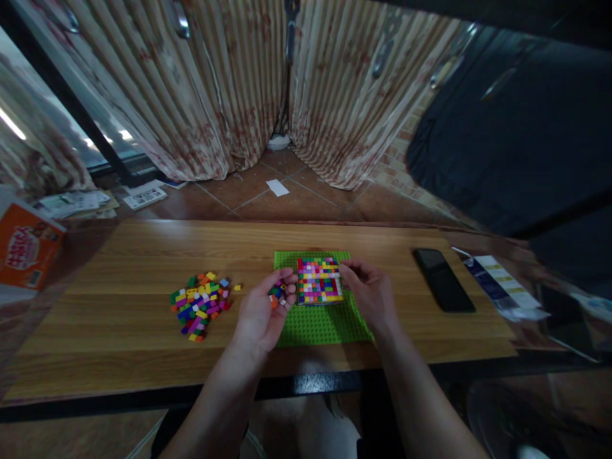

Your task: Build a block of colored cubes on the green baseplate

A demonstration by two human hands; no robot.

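Note:
A green baseplate (315, 322) lies on the wooden table (119, 319). On its far half sits a square block of small multicoloured bricks (319, 280). My left hand (262, 312) is cupped beside the block's left edge, palm up, with several small coloured bricks (277, 293) held in its fingers. My right hand (370, 293) rests at the block's right edge, its fingertips curled and touching the block's side.
A loose pile of coloured bricks (201, 305) lies on the table to the left. A black phone (444, 279) and a printed leaflet (502, 285) lie to the right. An orange box (26, 245) stands far left. Curtains (229, 89) hang behind the table.

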